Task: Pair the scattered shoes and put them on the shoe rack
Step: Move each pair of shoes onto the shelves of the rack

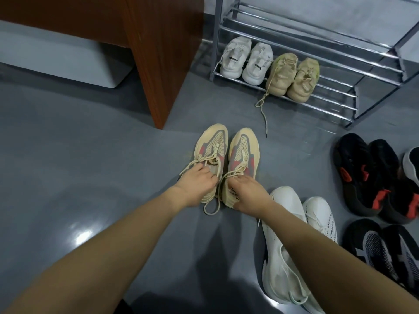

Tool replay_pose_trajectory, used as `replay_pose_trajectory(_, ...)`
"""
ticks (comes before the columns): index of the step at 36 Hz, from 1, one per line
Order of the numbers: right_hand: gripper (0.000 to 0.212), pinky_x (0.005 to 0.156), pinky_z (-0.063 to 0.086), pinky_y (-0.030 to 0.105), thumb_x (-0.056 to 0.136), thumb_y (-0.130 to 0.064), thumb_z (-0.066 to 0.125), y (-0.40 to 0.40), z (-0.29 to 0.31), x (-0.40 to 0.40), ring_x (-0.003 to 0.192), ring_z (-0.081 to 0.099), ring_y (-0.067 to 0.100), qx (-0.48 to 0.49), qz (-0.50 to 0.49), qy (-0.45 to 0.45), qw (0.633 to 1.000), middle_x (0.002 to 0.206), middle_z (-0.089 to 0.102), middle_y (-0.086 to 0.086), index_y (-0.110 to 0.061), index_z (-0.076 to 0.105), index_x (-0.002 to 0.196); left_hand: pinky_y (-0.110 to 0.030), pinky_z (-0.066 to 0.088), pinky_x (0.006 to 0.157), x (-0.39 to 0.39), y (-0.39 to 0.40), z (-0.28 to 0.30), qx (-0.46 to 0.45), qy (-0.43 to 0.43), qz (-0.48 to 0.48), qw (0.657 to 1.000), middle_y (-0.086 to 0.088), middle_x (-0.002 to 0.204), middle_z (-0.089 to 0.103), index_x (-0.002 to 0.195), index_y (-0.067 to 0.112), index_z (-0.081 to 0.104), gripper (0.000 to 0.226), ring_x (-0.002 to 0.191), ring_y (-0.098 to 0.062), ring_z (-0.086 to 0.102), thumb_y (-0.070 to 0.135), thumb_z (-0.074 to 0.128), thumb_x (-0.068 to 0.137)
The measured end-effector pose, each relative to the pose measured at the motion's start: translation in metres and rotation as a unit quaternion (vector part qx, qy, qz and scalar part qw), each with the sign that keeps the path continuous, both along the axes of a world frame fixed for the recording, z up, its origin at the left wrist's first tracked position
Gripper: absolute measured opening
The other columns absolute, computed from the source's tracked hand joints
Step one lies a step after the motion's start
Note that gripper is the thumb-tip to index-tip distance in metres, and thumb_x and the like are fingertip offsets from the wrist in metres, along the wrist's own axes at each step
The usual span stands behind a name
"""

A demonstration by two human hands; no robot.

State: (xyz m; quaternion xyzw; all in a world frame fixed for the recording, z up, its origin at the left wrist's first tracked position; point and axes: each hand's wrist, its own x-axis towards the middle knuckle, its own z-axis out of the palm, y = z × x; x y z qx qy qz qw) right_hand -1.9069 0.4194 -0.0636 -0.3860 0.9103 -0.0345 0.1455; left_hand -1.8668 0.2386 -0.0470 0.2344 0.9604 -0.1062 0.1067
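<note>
Two beige shoes with red and grey panels stand side by side on the grey floor point(79, 155) in the middle of the view, toes pointing far. The left hand point(196, 185) curls its fingers into the collar of the left beige shoe point(209, 152), and the right hand point(246, 192) grips the heel collar of the right beige shoe point(243, 152).

Open floor stretches to the left and near side of the pair. Far and right stands the metal shoe rack point(328, 71); its bottom shelf holds a white pair point(246, 60) at the left end and a tan pair point(292, 78) just beside it, with bare bars to their right. A loose lace point(263, 109) from the tan pair trails onto the floor between rack and hands.

A brown wooden panel point(163, 53) stands to the far left, its corner near the beige toes. On the right lie a white pair point(294, 234), a black and red pair point(371, 180) and a grey patterned pair point(385, 248).
</note>
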Motion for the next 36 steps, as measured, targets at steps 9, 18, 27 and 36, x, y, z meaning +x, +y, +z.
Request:
replay_pose_trajectory(9,0.054,0.089,0.037,0.029,0.075,-0.022,0.07,0.003,0.004,0.0,0.109,0.049,0.024,0.063,0.016,-0.006,0.998,0.119,0.048,0.005,-0.014,0.044,0.121,-0.032,0.039,0.075,0.005,0.0,0.003,0.087,-0.049,0.027,0.995,-0.002,0.113,0.052,0.117,0.014,0.047,0.041,0.104,-0.023,0.055,0.001,0.056,0.079)
replay_pose_trajectory(18,0.038,0.083,0.028,0.035,0.077,-0.011,0.058,0.009,0.008,-0.003,0.109,0.046,0.024,0.104,-0.004,0.005,0.995,0.114,0.052,0.005,-0.014,0.041,0.111,-0.032,0.04,0.085,-0.003,0.0,0.01,0.075,-0.037,0.033,0.996,-0.002,0.114,0.051,0.12,0.016,0.046,0.044,0.111,-0.021,0.049,0.002,0.055,0.079)
replay_pose_trajectory(27,0.036,0.074,0.035,0.032,0.074,-0.018,0.063,0.034,0.018,-0.038,0.099,0.05,0.027,0.009,-0.033,0.002,0.999,0.105,0.054,0.007,-0.013,0.044,0.103,-0.031,0.037,0.078,-0.042,0.018,0.021,0.13,0.034,-0.01,0.991,-0.003,0.106,0.052,0.109,0.014,0.052,0.041,0.103,-0.022,0.05,-0.005,0.057,0.073)
replay_pose_trajectory(36,0.043,0.08,0.036,0.034,0.074,-0.021,0.064,0.077,0.056,-0.083,0.105,0.048,0.028,0.042,-0.077,0.013,0.996,0.112,0.054,0.009,-0.013,0.041,0.109,-0.032,0.038,0.076,-0.102,0.068,0.05,0.149,0.036,-0.001,0.988,-0.004,0.114,0.051,0.115,0.014,0.052,0.042,0.11,-0.024,0.046,-0.003,0.055,0.077)
